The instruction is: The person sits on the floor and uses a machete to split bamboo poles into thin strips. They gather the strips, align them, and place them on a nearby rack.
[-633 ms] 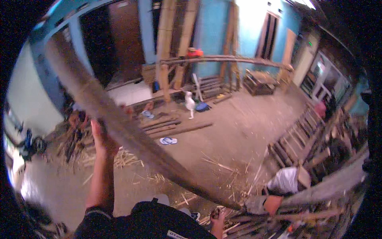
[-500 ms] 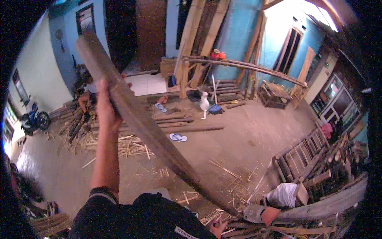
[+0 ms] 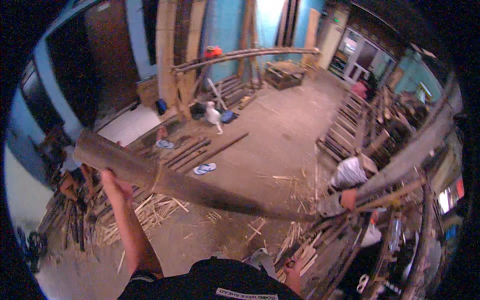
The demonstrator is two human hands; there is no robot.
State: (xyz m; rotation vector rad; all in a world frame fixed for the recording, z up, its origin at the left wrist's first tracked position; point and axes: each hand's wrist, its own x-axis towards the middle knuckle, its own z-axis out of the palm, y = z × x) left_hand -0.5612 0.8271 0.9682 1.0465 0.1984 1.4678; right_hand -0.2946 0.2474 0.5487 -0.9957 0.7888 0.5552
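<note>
A thick brown bamboo pole (image 3: 200, 190) slants across in front of me, a ringed node showing along it. My left hand (image 3: 117, 189) is closed round its lower side near the raised left end. The pole's far right end meets a grey block (image 3: 330, 206) with an orange-brown piece (image 3: 348, 199) beside it. Low at the right, my right hand (image 3: 293, 265) is beside a pile of split bamboo strips (image 3: 307, 255). Its fingers look curled at something dark and small that I cannot make out.
Split sticks (image 3: 145, 220) and poles (image 3: 195, 152) lie on the floor at left. A white cat (image 3: 213, 117) and a white-and-blue flip-flop (image 3: 205, 169) are ahead. At right stand a bamboo rack (image 3: 345, 122), a white sack (image 3: 350, 172) and stacked timber. A person (image 3: 75, 172) sits far left.
My view has turned to the right. The pole's left end has come down with my left hand, so the pole lies flatter. More of my right hand shows beside the strips.
</note>
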